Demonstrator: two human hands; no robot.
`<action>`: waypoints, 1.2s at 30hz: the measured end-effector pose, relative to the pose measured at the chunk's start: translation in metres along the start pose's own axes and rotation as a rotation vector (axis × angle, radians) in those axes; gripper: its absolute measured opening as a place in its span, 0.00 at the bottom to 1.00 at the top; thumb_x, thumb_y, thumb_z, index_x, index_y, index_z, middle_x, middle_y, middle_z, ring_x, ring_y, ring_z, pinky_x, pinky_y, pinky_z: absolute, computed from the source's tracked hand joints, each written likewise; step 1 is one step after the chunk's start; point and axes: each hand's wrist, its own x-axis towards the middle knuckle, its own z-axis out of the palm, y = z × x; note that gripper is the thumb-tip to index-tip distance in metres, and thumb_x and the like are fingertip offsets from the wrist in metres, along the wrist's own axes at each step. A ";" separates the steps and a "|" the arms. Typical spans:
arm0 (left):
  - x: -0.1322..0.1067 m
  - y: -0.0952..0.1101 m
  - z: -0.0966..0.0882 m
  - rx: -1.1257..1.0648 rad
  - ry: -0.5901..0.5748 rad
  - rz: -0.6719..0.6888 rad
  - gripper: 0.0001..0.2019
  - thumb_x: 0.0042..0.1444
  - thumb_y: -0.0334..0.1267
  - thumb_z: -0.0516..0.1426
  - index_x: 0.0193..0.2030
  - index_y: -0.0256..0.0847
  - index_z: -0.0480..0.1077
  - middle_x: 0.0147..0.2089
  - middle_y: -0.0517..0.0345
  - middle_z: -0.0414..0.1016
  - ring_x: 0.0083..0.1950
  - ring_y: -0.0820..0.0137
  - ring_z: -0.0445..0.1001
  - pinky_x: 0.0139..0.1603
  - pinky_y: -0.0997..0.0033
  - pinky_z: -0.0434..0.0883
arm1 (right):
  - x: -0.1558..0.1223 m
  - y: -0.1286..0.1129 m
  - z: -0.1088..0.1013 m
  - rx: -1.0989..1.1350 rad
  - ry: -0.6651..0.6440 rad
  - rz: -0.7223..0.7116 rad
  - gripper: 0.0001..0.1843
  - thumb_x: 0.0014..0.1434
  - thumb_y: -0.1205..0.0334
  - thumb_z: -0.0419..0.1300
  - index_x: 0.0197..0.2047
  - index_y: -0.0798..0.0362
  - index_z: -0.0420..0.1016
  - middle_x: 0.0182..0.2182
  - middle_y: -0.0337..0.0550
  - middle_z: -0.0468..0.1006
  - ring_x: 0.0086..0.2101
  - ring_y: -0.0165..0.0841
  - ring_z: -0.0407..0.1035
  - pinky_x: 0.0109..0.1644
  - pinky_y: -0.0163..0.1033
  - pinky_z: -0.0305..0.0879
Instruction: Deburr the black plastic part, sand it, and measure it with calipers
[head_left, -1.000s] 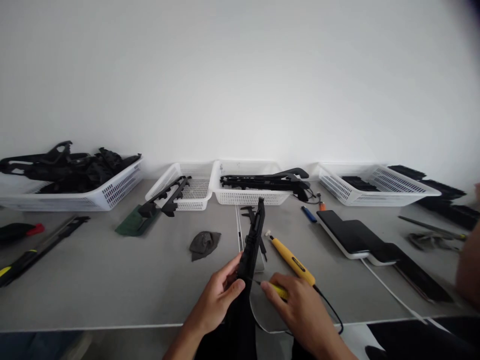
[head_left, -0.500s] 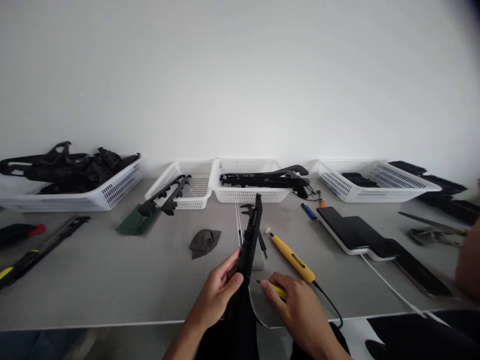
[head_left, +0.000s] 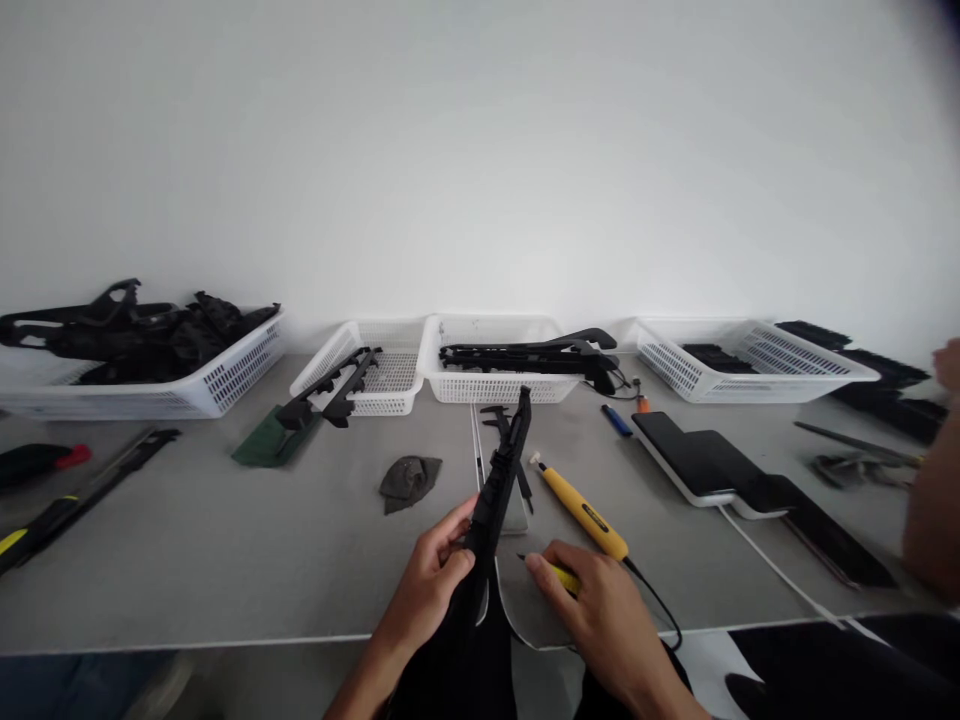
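Note:
My left hand [head_left: 433,570] is closed around the lower part of a long black plastic trim piece [head_left: 501,470], thumb on its near face. The piece tilts upward and away over the table edge, its clips and ribs showing. In my right hand [head_left: 592,605] is a yellow-handled knife [head_left: 566,580], its thin dark tip pointing left, a small gap from the trim piece. Most of the knife's handle is hidden by my fingers. Behind the trim piece lies a dark caliper [head_left: 523,478]. A yellow corded power tool [head_left: 585,512] rests just beyond my right hand.
White baskets [head_left: 499,390] with black parts line the wall. A crumpled grey cloth [head_left: 409,484] and a green packet [head_left: 274,440] lie left of centre. To the right are phones [head_left: 679,455], a white cable [head_left: 776,570] and a blue-handled tool [head_left: 617,421]. Another person's arm [head_left: 934,500] shows at far right.
The trim piece has turned slightly, its top leaning further right. The knife tip, at the piece before, is now apart from it. The other person's arm at right has moved up.

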 end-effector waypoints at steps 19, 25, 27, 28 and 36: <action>-0.001 -0.004 -0.004 -0.003 -0.046 0.000 0.33 0.63 0.51 0.65 0.74 0.47 0.70 0.71 0.48 0.78 0.72 0.48 0.73 0.76 0.48 0.65 | 0.003 -0.002 0.002 0.001 0.020 -0.009 0.31 0.74 0.34 0.49 0.29 0.48 0.72 0.27 0.42 0.80 0.29 0.37 0.72 0.35 0.41 0.53; -0.003 0.001 -0.005 -0.068 -0.100 0.002 0.29 0.62 0.49 0.66 0.70 0.48 0.75 0.72 0.50 0.77 0.77 0.47 0.67 0.79 0.48 0.60 | 0.009 -0.004 0.002 -0.061 0.118 -0.006 0.30 0.76 0.38 0.49 0.28 0.47 0.70 0.25 0.41 0.79 0.28 0.38 0.73 0.34 0.41 0.53; -0.002 0.001 -0.005 -0.081 -0.089 -0.015 0.29 0.62 0.51 0.67 0.69 0.50 0.76 0.73 0.51 0.76 0.78 0.47 0.66 0.80 0.47 0.60 | 0.006 -0.005 0.004 -0.068 0.094 -0.033 0.29 0.76 0.38 0.49 0.29 0.47 0.70 0.26 0.41 0.80 0.28 0.37 0.73 0.34 0.41 0.52; -0.002 0.001 -0.004 -0.086 -0.078 -0.017 0.30 0.62 0.52 0.67 0.70 0.49 0.75 0.74 0.51 0.75 0.78 0.47 0.66 0.80 0.46 0.59 | 0.003 -0.006 0.006 -0.071 0.074 -0.047 0.29 0.76 0.38 0.49 0.29 0.47 0.70 0.27 0.41 0.80 0.28 0.37 0.73 0.35 0.41 0.52; 0.002 -0.005 -0.006 -0.097 0.007 0.005 0.33 0.63 0.57 0.66 0.72 0.48 0.72 0.78 0.50 0.68 0.81 0.49 0.59 0.83 0.46 0.54 | -0.015 -0.011 0.011 -0.149 -0.062 -0.065 0.29 0.76 0.37 0.50 0.31 0.48 0.73 0.29 0.42 0.81 0.31 0.37 0.74 0.35 0.40 0.52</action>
